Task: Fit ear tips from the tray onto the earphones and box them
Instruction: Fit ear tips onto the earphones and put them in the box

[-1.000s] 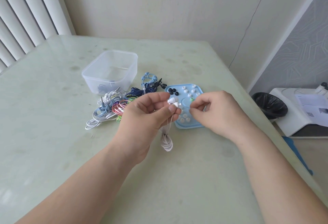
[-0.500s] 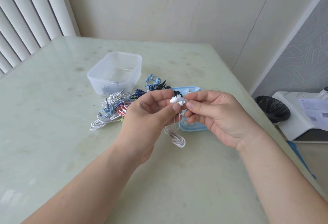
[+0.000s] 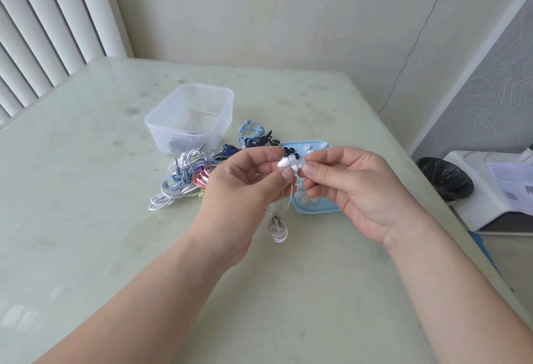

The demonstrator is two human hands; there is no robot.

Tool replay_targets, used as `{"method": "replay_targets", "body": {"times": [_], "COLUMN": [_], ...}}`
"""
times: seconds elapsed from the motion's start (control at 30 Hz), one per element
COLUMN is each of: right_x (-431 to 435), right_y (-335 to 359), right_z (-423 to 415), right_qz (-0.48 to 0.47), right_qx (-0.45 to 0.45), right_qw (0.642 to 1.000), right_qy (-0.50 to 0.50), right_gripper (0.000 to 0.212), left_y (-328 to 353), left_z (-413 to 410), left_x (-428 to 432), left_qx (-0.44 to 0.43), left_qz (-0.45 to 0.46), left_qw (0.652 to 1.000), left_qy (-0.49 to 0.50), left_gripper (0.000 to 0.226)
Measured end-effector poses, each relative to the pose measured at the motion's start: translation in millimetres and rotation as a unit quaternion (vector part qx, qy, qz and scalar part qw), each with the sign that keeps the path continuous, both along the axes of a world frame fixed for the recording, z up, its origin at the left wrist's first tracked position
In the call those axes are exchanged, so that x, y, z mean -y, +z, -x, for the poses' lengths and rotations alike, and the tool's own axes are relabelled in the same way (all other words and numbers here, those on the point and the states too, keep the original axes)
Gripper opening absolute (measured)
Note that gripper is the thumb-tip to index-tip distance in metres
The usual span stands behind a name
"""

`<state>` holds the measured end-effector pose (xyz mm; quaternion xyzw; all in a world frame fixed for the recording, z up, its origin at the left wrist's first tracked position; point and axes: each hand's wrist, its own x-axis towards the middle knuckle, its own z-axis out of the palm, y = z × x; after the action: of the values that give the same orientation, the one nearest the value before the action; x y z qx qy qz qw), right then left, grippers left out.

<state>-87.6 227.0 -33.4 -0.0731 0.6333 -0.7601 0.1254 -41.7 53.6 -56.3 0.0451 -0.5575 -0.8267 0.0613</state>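
Fingers (image 3: pixel 288 174) of our left hand (image 3: pixel 242 187) pinch the earphones (image 3: pixel 286 161); our right hand (image 3: pixel 354 187) pinches an ear tip (image 3: pixel 300 165) touching their right end.

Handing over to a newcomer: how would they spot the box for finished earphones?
On the pale green table, look behind the heap of coloured earphone cables. The clear rectangular plastic box stands there, lidless. It alone is see-through and deep, unlike the flat light-blue tray to its right.
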Motion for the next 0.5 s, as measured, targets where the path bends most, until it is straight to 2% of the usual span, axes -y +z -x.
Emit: {"method": "replay_targets", "body": {"times": [0.23,0.5], "right_x": [2,11], "right_y": [-2,-5], "right_z": [-1,-7], "right_qz": [-0.051,-0.062], "right_qx": [-0.061,-0.104], "right_qw": [0.997,0.992], "right_qy": [-0.016,-0.043], "right_gripper": [0.011,0.007], "left_y": [1,3], "left_z": [-1,-2], "left_x": [-1,-2], "left_qx": [0.008,0.003], "left_qz": [-0.008,-0.039], "left_qw": [1.000,0.999], "left_qy": [0.003,0.014], "left_gripper": [0.026,0.021]}}
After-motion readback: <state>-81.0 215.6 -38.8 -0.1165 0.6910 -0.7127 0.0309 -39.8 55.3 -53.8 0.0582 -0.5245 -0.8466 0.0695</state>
